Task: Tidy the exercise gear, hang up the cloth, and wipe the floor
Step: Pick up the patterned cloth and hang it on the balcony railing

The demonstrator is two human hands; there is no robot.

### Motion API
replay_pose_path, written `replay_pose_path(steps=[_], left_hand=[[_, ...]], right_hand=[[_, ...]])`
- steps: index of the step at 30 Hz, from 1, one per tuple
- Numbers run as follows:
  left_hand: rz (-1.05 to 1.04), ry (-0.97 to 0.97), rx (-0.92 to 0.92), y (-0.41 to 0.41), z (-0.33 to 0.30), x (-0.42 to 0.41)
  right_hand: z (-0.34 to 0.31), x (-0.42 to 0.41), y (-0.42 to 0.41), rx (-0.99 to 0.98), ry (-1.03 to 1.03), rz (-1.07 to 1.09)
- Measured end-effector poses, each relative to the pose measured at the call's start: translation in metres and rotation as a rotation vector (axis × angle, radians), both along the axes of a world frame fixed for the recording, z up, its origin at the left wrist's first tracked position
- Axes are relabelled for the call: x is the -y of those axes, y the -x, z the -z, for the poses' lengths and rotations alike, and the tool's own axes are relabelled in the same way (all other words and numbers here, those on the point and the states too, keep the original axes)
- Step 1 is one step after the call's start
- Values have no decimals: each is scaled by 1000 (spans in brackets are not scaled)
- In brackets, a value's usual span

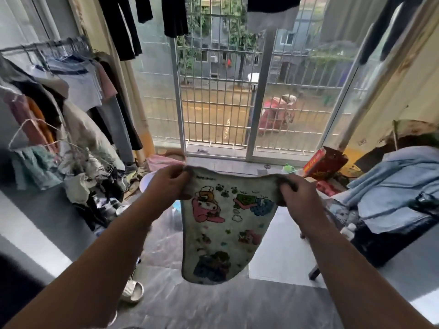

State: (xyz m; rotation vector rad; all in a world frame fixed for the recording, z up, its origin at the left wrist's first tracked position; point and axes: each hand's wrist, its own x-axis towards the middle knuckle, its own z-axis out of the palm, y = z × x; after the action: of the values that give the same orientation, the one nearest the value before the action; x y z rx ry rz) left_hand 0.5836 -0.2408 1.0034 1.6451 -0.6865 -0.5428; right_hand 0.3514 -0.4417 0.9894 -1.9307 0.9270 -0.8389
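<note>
A white cloth (223,229) printed with coloured cartoon figures hangs spread out in front of me, above the grey floor. My left hand (166,184) pinches its top left corner. The top right corner is bunched inside my right hand (299,198). The cloth's lower end hangs free and curls inward. No exercise gear is recognisable in this view.
A clothes rack (54,48) crowded with garments and empty hangers stands at the left. Dark clothes (175,17) hang overhead before a barred window (213,103). A pile of light blue fabric (394,186) and a red box (325,162) sit at the right. A slipper (133,290) lies on the floor.
</note>
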Motion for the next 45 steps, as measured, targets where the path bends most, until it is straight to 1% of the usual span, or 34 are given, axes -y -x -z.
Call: replay_pose_path(steps=[4, 8, 12, 18, 21, 28, 34, 38, 40, 45], left_hand=[[54, 11, 16, -66, -12, 75], [40, 25, 37, -120, -17, 153], [5, 53, 37, -170, -18, 241], [-51, 63, 94, -259, -18, 382], [-102, 58, 64, -307, -23, 443], [-216, 62, 48, -430, -17, 561], [-195, 66, 79, -556, -3, 652], [-157, 61, 128, -650, -5, 718], [-138, 57, 104, -695, -9, 750], [-74, 97, 49, -795, -24, 827]], right_hand=[[-10, 57, -60, 16, 11, 60], [-9, 130, -113, 6, 7, 115], [-4, 216, -169, -17, 47, 147], [-4, 371, -270, 23, 49, 69], [-10, 446, -324, 5, 47, 15], [-25, 577, -458, -18, 64, -75], [-8, 680, -584, 6, 32, -111], [-5, 743, -674, 34, 11, -80], [-10, 768, -715, 57, -15, -56], [-29, 827, -807, 120, -6, -51]])
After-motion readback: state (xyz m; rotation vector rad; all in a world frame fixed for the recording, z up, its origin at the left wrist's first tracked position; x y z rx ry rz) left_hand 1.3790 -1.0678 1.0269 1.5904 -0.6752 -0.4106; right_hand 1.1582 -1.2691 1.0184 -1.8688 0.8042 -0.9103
